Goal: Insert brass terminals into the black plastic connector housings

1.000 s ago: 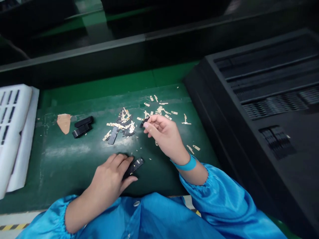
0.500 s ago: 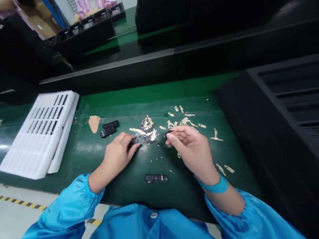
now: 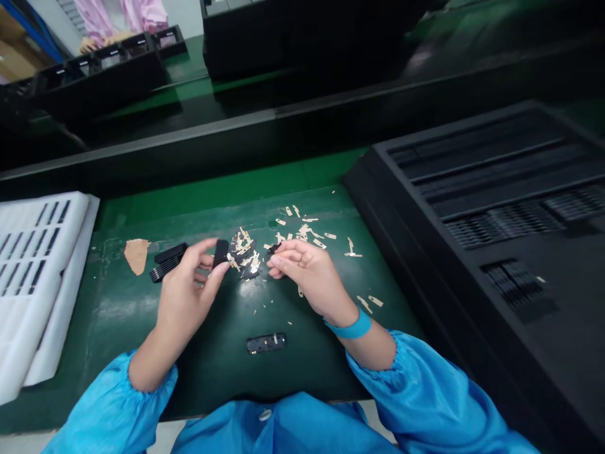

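Observation:
My left hand is closed on a flat black piece with rounded corners, held up between thumb and fingers. A pale bit shows at the piece's right edge. Beside it lies a loose pile of black and cream strips. My right hand pinches a small dark part, mostly hidden by the fingertips, just right of the pile. Nearer my body, a long black part with small metal contacts lies flat on the green work surface.
Cream strips lie scattered behind my right hand. To the left are stacked black parts, a tan paper piece and a white slotted foam tray. A large black tray stands right. Across the bench is a person in pink.
My left hand has lifted off the table by the pile and now holds up the black piece. The right hand keeps its small dark part. The view has swung right.

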`<state>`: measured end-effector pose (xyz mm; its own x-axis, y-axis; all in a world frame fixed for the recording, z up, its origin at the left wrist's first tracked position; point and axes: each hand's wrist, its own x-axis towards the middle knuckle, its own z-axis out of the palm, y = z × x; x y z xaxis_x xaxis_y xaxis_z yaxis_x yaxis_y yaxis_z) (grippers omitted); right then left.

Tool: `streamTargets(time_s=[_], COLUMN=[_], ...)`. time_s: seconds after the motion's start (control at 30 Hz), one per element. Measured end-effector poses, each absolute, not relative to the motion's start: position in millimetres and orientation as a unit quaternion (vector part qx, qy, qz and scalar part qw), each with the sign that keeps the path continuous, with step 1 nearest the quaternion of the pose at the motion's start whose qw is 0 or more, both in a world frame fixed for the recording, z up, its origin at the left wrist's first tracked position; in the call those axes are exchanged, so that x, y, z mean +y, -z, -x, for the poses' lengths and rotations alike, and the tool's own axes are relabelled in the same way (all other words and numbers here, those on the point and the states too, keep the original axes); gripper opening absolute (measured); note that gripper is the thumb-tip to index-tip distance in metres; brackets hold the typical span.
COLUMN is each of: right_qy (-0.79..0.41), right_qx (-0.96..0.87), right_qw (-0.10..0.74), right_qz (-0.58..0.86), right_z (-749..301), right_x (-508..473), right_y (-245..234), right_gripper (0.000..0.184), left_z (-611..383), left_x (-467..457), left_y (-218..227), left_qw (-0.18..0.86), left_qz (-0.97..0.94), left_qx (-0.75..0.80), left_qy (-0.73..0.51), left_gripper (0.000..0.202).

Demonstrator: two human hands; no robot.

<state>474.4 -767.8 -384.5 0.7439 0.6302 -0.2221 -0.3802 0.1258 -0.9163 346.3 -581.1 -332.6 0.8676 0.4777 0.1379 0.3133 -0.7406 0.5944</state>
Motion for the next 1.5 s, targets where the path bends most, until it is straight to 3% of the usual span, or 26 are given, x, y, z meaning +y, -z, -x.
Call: streamTargets(time_s=[0.07, 0.17, 0.27, 0.43, 0.53, 0.63, 0.83, 1.1, 1.27, 1.33, 1.5], right_qy=[-0.322, -0.267, -0.216, -0.179, -0.079, -0.013, -0.063, -0.036, 0.007, -0.03, -0.175], right_qx=[-0.118, -0.136, -0.158, -0.207, -0.257, -0.28, -0.255, -0.279, -0.23, -0.21, -0.203], right_qw=[0.738, 0.725, 0.702, 0.652, 0.604, 0.575, 0.583, 0.567, 0.555, 0.575, 0.615], right_qz=[0.581, 0.62, 0.66, 0.707, 0.75, 0.769, 0.769, 0.774, 0.8, 0.791, 0.741], right_z=[-474, -476, -478, -474, -470, -467, -467, -469, -473, -474, -473], right_x=[-768, -769, -770, -772, -773, -774, -774, -773, -775, -774, -770], right_y=[385, 386, 386, 385, 384, 383, 381, 376, 375, 377, 384], right_gripper=[0.034, 0.031, 0.027, 0.017, 0.011, 0.021, 0.005, 0.012, 0.012, 0.012, 0.013], left_z=[-362, -385, -398, -401, -399, -399, -398, -395, -398, -400, -401], left_x=[-589, -600, -609, -616, -617, -618, -617, -619, -623, -622, -619], left_y=[340, 360, 374, 375, 374, 375, 376, 372, 371, 376, 386], left_qw=[0.362, 0.456, 0.535, 0.54, 0.531, 0.531, 0.555, 0.588, 0.693, 0.732, 0.756], left_qz=[-0.902, -0.875, -0.833, -0.829, -0.833, -0.832, -0.821, -0.801, -0.699, -0.641, -0.6], left_qx=[0.19, 0.126, 0.116, 0.097, 0.085, 0.092, 0.084, 0.09, 0.172, 0.223, 0.259], left_qy=[-0.139, -0.103, -0.082, -0.107, -0.13, -0.132, -0.106, -0.072, -0.048, -0.057, -0.04], left_gripper=[0.049, 0.026, 0.023, 0.013, 0.012, 0.011, 0.013, 0.015, 0.042, 0.051, 0.041])
